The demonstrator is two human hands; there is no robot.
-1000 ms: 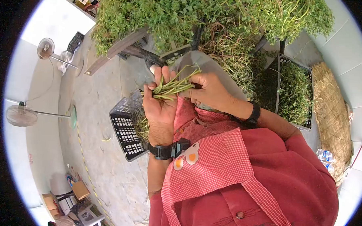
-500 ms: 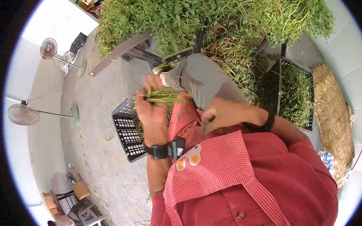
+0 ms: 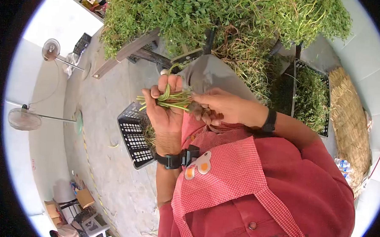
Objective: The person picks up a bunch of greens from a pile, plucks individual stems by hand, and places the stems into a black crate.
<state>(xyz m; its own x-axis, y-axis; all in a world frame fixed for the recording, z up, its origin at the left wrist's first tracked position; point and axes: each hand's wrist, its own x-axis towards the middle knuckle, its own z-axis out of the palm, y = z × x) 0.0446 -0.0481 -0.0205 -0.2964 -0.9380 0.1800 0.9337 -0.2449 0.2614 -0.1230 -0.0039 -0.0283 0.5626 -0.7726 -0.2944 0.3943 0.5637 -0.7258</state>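
Note:
My left hand [image 3: 162, 117], palm up, has its fingers curled around a small bundle of green stems [image 3: 176, 102]. One stem loops up above the fingers. At the bundle's right end, my right hand [image 3: 218, 106] is closed with its fingertips pinching the stem ends. Both hands are in front of the red checked apron [image 3: 226, 171], over my lap. Just beyond them, a large heap of leafy green stalks [image 3: 181, 20] covers the table.
A black plastic crate [image 3: 134, 135] stands on the floor beside my left wrist. Another crate [image 3: 294, 95] of greens is at the right, next to a rolled straw mat [image 3: 346, 129]. Loose stalks [image 3: 247, 66] are piled below the table edge. Two fans [image 3: 24, 119] stand at the left.
My right hand has moved left and up from my lap to the stem bundle. My left hand has turned more palm up, and a looped stem now shows above its fingers.

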